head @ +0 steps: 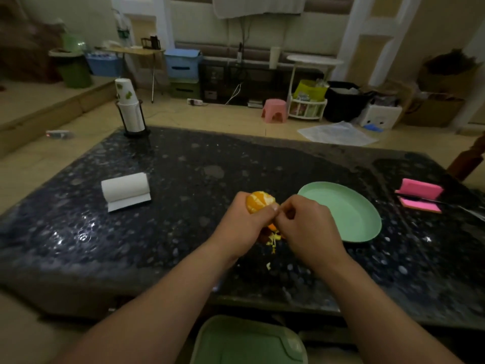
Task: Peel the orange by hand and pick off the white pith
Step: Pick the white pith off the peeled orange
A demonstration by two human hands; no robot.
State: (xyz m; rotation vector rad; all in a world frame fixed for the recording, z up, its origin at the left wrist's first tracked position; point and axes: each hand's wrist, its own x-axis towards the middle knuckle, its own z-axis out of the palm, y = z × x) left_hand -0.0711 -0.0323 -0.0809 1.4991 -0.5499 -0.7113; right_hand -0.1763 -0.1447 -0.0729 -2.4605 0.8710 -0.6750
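Observation:
A mostly peeled orange [258,201] is held above the dark table, its bare flesh facing up. My left hand [246,222] grips it from below and the side. My right hand [305,227] is right beside it, fingers curled, pinching at the fruit's right edge; what it pinches is hidden by the fingers. Small scraps of peel and pith [273,239] lie on the table under my hands.
A light green plate [349,214] sits just right of my hands. A paper towel roll [126,190] lies at the left, a cup holder [131,114] at the far left corner, a pink sponge [420,195] at the right. A green bin [249,342] stands below the table edge [157,292].

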